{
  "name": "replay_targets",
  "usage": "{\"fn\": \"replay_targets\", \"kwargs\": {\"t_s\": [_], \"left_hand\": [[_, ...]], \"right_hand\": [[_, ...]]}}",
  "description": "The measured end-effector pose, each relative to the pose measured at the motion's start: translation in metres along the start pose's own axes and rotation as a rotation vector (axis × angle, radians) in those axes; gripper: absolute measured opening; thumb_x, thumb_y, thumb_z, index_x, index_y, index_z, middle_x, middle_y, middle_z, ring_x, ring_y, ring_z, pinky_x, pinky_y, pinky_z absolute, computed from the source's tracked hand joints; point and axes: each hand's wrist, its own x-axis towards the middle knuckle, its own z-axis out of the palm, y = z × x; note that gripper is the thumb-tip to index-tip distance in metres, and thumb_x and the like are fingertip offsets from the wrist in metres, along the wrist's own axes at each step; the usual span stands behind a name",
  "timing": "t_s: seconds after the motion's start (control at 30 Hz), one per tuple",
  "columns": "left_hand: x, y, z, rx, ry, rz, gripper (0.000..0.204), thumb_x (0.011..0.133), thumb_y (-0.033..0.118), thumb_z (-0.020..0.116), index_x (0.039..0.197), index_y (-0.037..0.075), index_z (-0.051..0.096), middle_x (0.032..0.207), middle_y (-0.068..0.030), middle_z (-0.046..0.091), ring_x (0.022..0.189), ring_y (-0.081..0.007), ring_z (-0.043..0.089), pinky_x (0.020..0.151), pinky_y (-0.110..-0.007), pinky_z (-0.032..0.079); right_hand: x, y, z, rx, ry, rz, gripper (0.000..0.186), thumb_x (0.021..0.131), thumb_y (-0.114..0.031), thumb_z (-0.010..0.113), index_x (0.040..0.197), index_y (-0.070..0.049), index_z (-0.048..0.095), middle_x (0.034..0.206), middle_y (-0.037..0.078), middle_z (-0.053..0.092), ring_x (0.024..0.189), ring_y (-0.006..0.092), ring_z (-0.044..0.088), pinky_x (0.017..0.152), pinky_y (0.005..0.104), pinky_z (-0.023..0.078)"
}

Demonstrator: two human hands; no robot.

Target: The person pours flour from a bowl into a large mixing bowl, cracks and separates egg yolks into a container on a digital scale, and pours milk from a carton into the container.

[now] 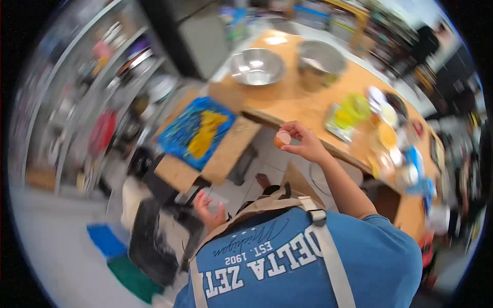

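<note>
My right hand (308, 145) is raised beside the near edge of the wooden table (280, 110). Its thumb and fingers pinch a brown eggshell (280, 141) that looks broken, a pale inside surface showing. Lower and to the left, my left hand (209, 210) hangs in front of me with fingers apart and nothing visible in it. Between the hands and the shelving is an open cardboard box (230, 154), lined with blue plastic (172, 134). A yellow patch (208, 133) lies in the liner; its kind is too blurred to tell.
A shallow steel bowl (257, 66) and a deeper steel pot (316, 74) stand on the table. Yellow-green containers (352, 110) and several blurred items crowd its right side. Metal shelving (84, 97) lines the left. A dark bin-like object (159, 241) stands by my left side.
</note>
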Motion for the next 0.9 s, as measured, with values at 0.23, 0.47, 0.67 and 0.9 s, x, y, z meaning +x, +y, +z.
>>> {"fn": "replay_targets", "kwargs": {"t_s": [0.23, 0.47, 0.67, 0.9], "left_hand": [[0.013, 0.007, 0.111, -0.295, -0.365, 0.116, 0.06, 0.08, 0.006, 0.067, 0.133, 0.002, 0.038, 0.142, -0.0194, 0.035, 0.123, -0.0292, 0.045, 0.092, -0.038, 0.047], [0.003, 0.078, 0.24, -0.401, -0.66, 0.301, 0.059, 0.08, 0.005, 0.067, 0.131, 0.002, 0.038, 0.143, -0.0182, 0.035, 0.124, -0.0283, 0.044, 0.091, -0.036, 0.047], [-0.04, 0.126, 0.338, -0.518, -0.814, 0.358, 0.062, 0.079, 0.005, 0.068, 0.132, 0.002, 0.037, 0.144, -0.0175, 0.033, 0.125, -0.0279, 0.042, 0.091, -0.035, 0.047], [-0.077, 0.172, 0.407, -0.599, -0.949, 0.404, 0.064, 0.078, 0.005, 0.069, 0.133, 0.004, 0.037, 0.143, -0.018, 0.032, 0.125, -0.0278, 0.043, 0.09, -0.036, 0.048]], "right_hand": [[-0.217, 0.011, -0.152, -0.234, 0.655, 0.363, 0.058, 0.071, -0.021, 0.082, 0.12, -0.004, 0.057, 0.109, 0.01, 0.065, 0.093, 0.0191, 0.064, 0.084, 0.0326, 0.051], [-0.461, 0.024, -0.215, -0.199, 1.244, 0.616, 0.058, 0.069, -0.012, 0.081, 0.121, -0.004, 0.055, 0.107, 0.007, 0.065, 0.09, 0.0135, 0.063, 0.079, 0.0292, 0.052], [-0.597, 0.054, -0.196, -0.317, 1.54, 0.882, 0.055, 0.07, -0.011, 0.079, 0.118, -0.002, 0.054, 0.108, 0.01, 0.065, 0.094, 0.0201, 0.064, 0.08, 0.0324, 0.052], [-0.653, 0.077, -0.179, -1.041, 1.507, 1.155, 0.054, 0.068, -0.011, 0.078, 0.116, -0.005, 0.054, 0.108, 0.012, 0.06, 0.102, 0.0326, 0.058, 0.086, 0.0426, 0.047]]}}
